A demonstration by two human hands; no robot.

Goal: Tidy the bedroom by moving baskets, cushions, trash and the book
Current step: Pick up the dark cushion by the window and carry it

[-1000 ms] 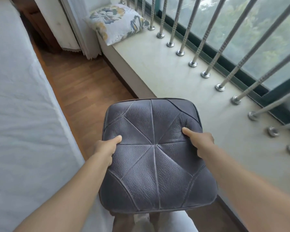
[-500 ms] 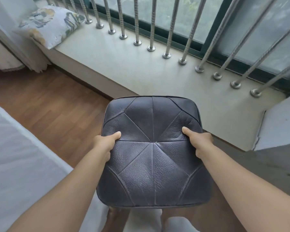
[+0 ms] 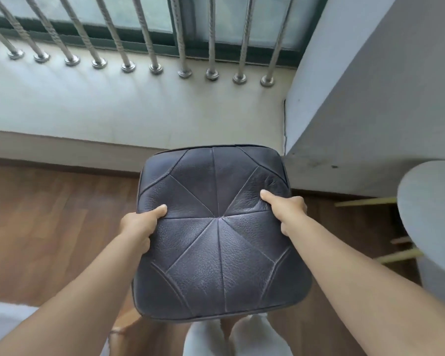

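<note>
A square dark grey leather cushion [image 3: 217, 242] with stitched seams fanning out from its centre fills the middle of the head view. I hold it flat in front of me, above the wooden floor. My left hand [image 3: 139, 223] grips its left edge with the thumb on top. My right hand [image 3: 287, 209] grips the right edge the same way. The fingers of both hands are hidden under the cushion.
A pale stone window ledge [image 3: 108, 109] runs across the far side, with a row of metal bars [image 3: 154, 42] along the window. A grey wall corner [image 3: 357, 104] stands at right. A round grey seat [image 3: 432, 217] with gold legs sits at the right edge. White bedding [image 3: 3, 319] shows at lower left.
My view has swung to the right along the ledge: the floral pillow and the bed have left the frame, the wall corner and round seat have come in. Both hands keep the same grip.
</note>
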